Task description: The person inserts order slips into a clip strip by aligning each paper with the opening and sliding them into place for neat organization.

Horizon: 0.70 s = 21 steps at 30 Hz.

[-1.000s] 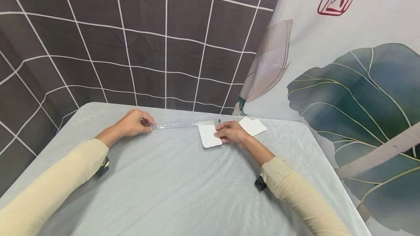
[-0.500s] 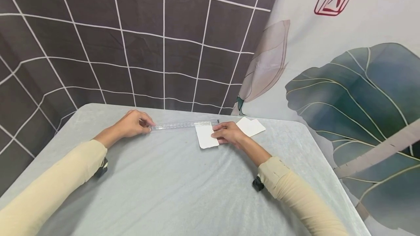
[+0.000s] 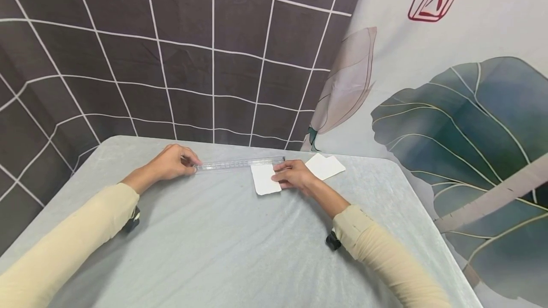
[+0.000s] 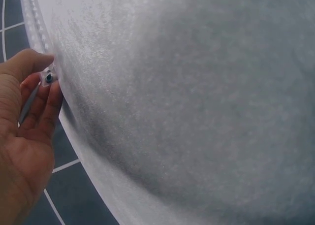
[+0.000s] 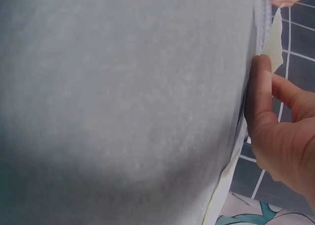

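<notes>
Thumb and fingers of your left hand (image 3: pixel 171 161) pinch the near end of the clear strip (image 3: pixel 237 163), and the left wrist view shows that end caught between thumb tip and fingertips. You hold it only at the tip, probably so the rest of its length stretches free across the table (image 3: pixel 222 241) and can be steadied without being covered. Your right hand (image 3: pixel 294 176) pinches a white card (image 3: pixel 263 180) by its right side, thumb laid over the face, which leaves most of the card in your sight. Its upper edge meets the strip toward the strip's right end; whether the card goes under the clear edge or merely butts against it, you cannot tell from these views. With one hand at each side, the strip and card seem braced against each other, so neither should slip or turn easily. More white cards (image 3: pixel 324 167) lie overlapping just beyond your right hand, close to the table's far edge, a spot that likely suits them: within reach, yet out of the way of the strip.
</notes>
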Tool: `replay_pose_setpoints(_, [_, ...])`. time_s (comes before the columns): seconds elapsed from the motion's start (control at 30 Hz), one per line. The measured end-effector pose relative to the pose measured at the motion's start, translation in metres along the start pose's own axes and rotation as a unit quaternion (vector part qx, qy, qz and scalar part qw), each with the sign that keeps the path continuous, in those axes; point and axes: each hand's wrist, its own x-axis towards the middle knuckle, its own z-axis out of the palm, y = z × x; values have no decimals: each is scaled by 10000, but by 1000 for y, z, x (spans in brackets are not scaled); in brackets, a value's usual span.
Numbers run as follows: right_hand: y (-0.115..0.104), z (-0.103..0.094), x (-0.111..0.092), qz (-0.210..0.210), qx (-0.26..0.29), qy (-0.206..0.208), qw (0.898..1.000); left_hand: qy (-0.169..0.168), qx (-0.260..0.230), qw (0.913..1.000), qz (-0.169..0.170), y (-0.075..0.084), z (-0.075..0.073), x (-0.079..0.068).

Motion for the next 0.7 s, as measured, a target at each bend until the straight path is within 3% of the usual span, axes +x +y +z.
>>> replay_pose_setpoints(0.7, [-4, 11, 1, -11, -250, -1, 9997, 4, 12, 9999, -116, 0, 1, 0])
